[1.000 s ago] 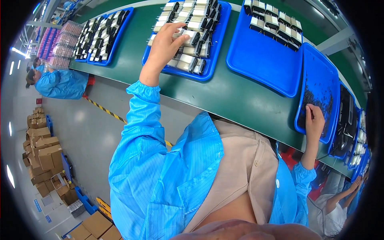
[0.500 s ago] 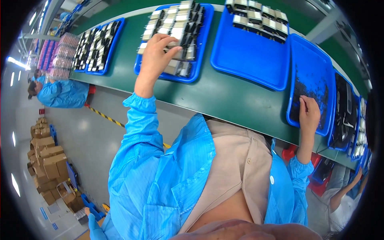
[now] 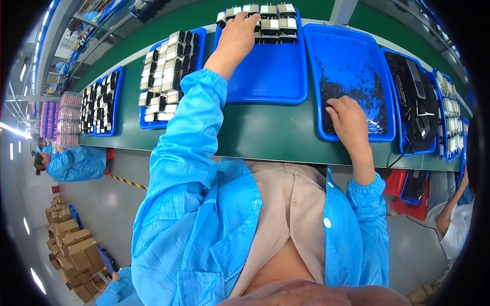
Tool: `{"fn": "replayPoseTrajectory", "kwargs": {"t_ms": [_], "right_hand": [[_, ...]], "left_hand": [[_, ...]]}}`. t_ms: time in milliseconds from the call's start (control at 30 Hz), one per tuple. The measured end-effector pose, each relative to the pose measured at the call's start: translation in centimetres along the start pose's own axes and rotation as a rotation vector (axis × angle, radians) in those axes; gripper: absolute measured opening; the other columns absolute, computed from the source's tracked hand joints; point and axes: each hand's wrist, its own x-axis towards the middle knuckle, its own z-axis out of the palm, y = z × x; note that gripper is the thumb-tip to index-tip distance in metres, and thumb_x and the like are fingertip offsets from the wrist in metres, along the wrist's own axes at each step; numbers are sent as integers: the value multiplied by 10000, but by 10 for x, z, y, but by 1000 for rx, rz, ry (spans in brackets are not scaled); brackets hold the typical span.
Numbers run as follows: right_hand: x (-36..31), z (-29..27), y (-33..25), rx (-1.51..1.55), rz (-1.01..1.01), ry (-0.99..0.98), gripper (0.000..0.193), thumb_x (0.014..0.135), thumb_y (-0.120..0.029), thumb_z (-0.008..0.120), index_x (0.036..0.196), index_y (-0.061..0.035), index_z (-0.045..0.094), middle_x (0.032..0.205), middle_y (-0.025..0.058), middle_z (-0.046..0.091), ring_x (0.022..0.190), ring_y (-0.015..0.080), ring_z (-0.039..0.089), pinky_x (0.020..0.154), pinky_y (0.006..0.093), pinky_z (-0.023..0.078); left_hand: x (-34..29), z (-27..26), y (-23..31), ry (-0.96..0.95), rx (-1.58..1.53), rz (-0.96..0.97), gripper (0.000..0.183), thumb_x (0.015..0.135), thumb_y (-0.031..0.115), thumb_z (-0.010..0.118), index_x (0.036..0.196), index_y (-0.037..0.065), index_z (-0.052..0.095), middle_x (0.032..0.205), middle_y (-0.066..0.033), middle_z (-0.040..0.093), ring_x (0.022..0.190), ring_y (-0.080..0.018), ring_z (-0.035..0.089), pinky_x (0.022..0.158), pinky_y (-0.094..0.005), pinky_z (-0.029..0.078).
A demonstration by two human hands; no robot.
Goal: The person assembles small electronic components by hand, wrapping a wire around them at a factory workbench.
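My left hand [image 3: 236, 38] reaches far forward over a blue tray [image 3: 265, 81]. Its fingertips lie on a row of small black-and-silver parts [image 3: 275, 23] at the tray's far end, and whether it grips one is hidden. My right hand [image 3: 349, 120] rests palm down at the near edge of a second blue tray [image 3: 311, 66]. Its fingers are bent into a heap of tiny black pieces [image 3: 357, 84]. Both arms wear blue smock sleeves.
Everything stands on a green bench [image 3: 265, 135]. To the left are a blue tray full of the same parts [image 3: 168, 76] and another tray [image 3: 102, 107]. A tray with black cables [image 3: 413, 107] is on the right. A seated person in blue [image 3: 71, 163] and cardboard boxes [image 3: 71, 250] are at the left, and another person's arm [image 3: 451, 214] is at the right.
My left hand has moved from the full tray of parts to the far row in the tray to its right. My right hand has stayed in the black pieces.
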Motion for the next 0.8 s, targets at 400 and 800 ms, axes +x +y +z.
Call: {"fn": "replayPoseTrajectory", "kwargs": {"t_ms": [400,800], "right_hand": [[-6,-1,11,73,-35,83,61,797,-79,669,841,-37,665,793,105,615,767,298,600,693,393,496],[-2,-2,10,126,78,197,84,718,-30,635,761,-25,563,790,128,567,763,327,571,653,420,481]], "left_hand": [[-8,8,-15,-80,98,19,477,741,4,596,1200,133,581,1187,-162,573,959,-363,600,814,-441,513],[-82,-75,80,-346,-1180,-604,366,742,158,772,1035,23,600,890,-58,647,791,-129,602,752,-246,476]]}}
